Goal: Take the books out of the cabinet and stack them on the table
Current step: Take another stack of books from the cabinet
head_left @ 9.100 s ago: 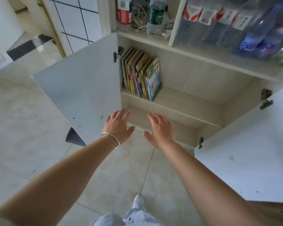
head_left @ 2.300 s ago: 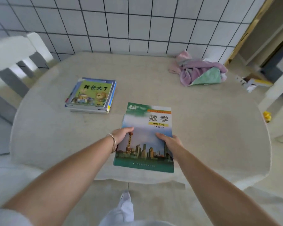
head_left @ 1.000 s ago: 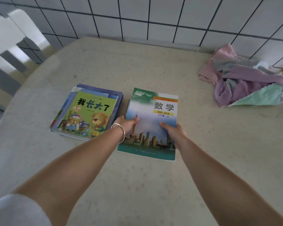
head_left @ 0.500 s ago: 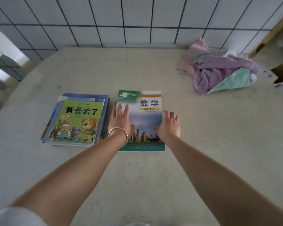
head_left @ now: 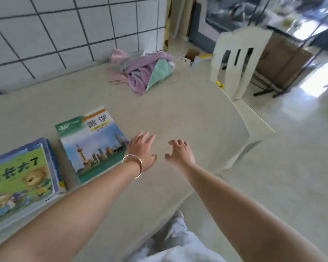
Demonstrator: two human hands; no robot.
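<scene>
Both hands had come off the maths textbook point(head_left: 92, 144) since half a second earlier. It lay flat on the table point(head_left: 187, 118), long axis running away from the person, title end toward the tiled wall, just beside the picture-book stack point(head_left: 21, 178). Left hand point(head_left: 141, 151) and right hand point(head_left: 179, 153) hovered apart, fingers spread and relaxed, holding nothing.

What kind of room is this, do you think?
Probably a home dining or kitchen corner: a tiled wall, a table with books and cloths, and a white chair.
</scene>
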